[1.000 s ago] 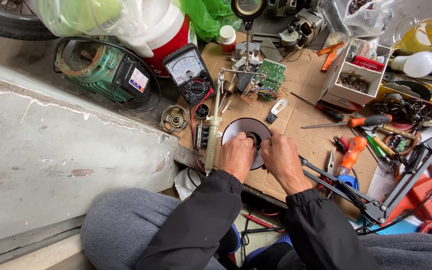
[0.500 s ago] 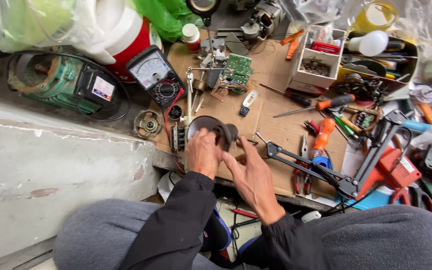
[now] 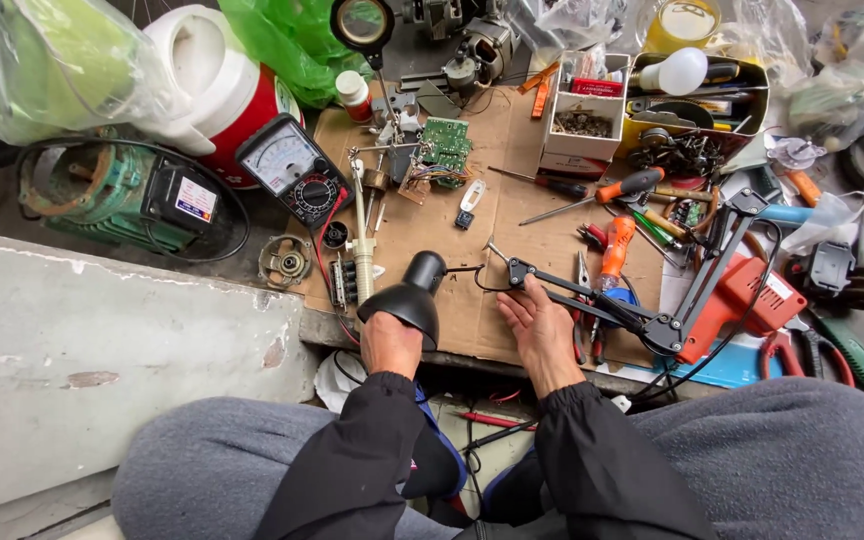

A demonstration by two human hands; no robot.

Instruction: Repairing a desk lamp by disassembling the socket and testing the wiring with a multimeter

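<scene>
The left hand (image 3: 390,343) grips the black lamp shade (image 3: 404,296) from below. The right hand (image 3: 540,328) lies open against the lamp arm (image 3: 592,300). From the shade, the arm's long axis runs rightward across the worktop (image 3: 512,215); the right hand is nearer to it.

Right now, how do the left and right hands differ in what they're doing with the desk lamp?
The left hand grips the black lamp shade from below; the right hand lies open, fingers against the jointed arm. The left is partly hidden behind the shade, the right fully visible. Both wear dark sleeves.
</scene>
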